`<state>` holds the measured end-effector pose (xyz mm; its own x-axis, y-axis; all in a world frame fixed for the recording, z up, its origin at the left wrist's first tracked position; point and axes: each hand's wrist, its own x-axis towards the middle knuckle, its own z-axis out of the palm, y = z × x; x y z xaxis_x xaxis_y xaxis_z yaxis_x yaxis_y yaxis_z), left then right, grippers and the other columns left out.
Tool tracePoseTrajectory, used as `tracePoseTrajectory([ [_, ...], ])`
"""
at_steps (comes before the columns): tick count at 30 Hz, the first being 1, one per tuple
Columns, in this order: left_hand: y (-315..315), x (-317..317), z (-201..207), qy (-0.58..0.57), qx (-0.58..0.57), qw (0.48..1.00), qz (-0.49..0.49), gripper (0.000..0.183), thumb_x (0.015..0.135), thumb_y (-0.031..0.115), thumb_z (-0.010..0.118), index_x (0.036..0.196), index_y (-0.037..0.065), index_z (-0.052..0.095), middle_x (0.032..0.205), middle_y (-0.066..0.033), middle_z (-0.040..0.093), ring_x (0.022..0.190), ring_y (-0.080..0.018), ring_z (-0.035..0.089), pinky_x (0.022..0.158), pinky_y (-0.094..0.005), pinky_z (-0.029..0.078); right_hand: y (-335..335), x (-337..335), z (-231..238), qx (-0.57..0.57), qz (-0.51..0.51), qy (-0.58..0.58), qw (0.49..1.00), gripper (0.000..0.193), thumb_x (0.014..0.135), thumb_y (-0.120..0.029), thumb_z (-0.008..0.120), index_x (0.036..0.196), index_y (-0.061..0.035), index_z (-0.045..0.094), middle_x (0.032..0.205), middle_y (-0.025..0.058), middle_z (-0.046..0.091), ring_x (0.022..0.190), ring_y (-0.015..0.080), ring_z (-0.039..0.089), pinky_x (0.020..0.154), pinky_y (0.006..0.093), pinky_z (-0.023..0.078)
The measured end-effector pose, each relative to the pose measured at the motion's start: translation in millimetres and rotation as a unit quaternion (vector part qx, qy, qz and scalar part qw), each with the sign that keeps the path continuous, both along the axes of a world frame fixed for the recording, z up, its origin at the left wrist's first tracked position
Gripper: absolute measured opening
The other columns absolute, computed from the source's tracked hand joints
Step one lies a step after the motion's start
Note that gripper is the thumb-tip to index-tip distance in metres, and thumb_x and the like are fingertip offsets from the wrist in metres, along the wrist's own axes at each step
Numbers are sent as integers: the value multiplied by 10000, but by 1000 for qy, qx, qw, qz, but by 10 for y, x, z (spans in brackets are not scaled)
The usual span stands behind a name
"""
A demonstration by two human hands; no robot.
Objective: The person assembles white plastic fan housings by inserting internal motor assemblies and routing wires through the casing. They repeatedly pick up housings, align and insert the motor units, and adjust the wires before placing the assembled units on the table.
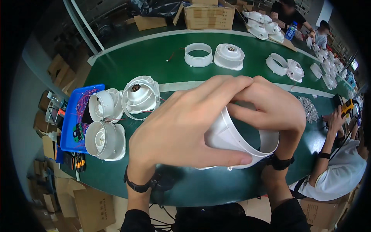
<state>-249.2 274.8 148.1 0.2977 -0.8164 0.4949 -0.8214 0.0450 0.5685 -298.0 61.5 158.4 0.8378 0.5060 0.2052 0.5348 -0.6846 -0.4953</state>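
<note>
Close in front of me, a white round plastic fan housing [225, 135] is tilted, its round opening turned toward the right. My left hand [179, 123] is wrapped over its left side, with the thumb along the lower wall. From the far side my right hand [268, 101] curls over the upper rim, its fingers bent at the opening. Both hands are closed on the housing, and their fingertips meet near its top. Part of a white edge shows beneath it; the left hand hides most of the housing's far wall.
Several white fan assemblies [104, 141] stand at the left beside a blue tray [67, 133] of wires. Across the green table [147, 58] are a white ring [198, 60] and a fan base [229, 58]. A pile of screws [308, 109] lies right, near a co-worker holding a yellow tool [347, 108].
</note>
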Motion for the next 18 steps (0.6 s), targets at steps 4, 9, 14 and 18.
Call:
tracePoseTrajectory([
  [4,52,21,-2,0,-10,1000,-13,774,814,372,769,1397,-59,498,1256,-239,623,1075,-365,658,942,-387,502,-8,-4,-32,-1,20,7,1000,207,881,-148,593,891,33,693,801,214,666,698,364,647,634,420,499],
  [9,-45,27,-2,-10,-50,999,14,422,970,243,560,1247,-71,617,1132,-245,677,990,-345,686,882,-378,523,-86,-29,38,16,15,53,998,264,907,-187,567,817,35,679,695,212,644,605,345,632,594,408,486],
  [14,-80,-18,173,-88,-84,976,183,207,955,107,589,966,-35,740,1076,-185,715,932,-258,698,800,-326,534,-206,-28,32,11,-45,76,996,325,935,-207,544,781,54,660,583,201,593,530,327,615,573,390,490],
  [18,84,57,233,-86,-58,962,251,66,855,27,707,833,-35,718,1001,-133,724,897,-202,692,766,-300,525,-235,-43,52,-2,-105,95,990,361,955,-224,528,773,64,649,579,190,595,530,269,643,562,382,495],
])
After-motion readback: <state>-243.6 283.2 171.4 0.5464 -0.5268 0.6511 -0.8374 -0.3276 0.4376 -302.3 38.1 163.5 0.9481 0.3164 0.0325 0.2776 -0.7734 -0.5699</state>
